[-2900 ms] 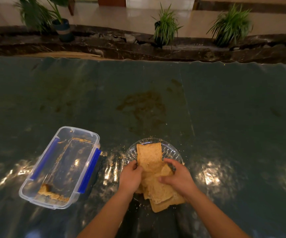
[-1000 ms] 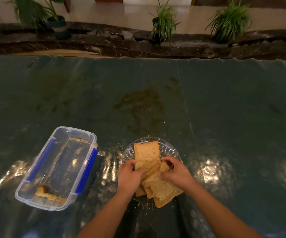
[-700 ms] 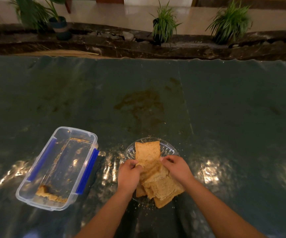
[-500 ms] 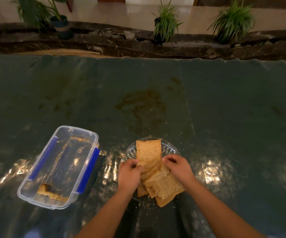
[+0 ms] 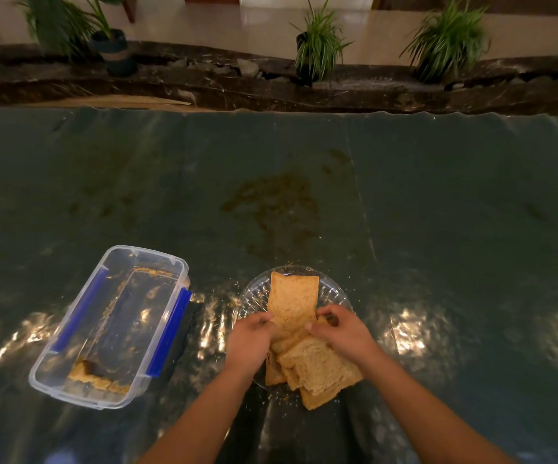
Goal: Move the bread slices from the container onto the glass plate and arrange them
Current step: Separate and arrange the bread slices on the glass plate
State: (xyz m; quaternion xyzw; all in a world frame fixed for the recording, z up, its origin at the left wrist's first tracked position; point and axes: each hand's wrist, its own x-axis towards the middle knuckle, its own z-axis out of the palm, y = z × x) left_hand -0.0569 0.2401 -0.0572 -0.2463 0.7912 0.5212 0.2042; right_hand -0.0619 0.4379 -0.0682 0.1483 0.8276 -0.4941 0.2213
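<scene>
Several brown bread slices [image 5: 317,366] lie overlapping on the round glass plate [image 5: 254,293], spilling over its near rim. The far slice [image 5: 292,301] lies flat toward the plate's back. My left hand [image 5: 249,344] pinches that far slice's near left edge, and my right hand [image 5: 343,333] pinches its near right edge, over the middle of the pile. To the left stands the clear plastic container [image 5: 110,326] with blue side clips, open, holding only a broken bread piece [image 5: 93,376] and crumbs at its near end.
Everything rests on a dark green glossy table cover [image 5: 438,229] with a brownish stain [image 5: 271,202] beyond the plate. Crumbs are scattered around the plate. Potted plants [image 5: 317,41] stand along a dark ledge past the table's far edge.
My right hand has slid from the right side of the pile up and left to the far slice's near edge. The left hand has stayed at that slice's left edge. The container is unmoved.
</scene>
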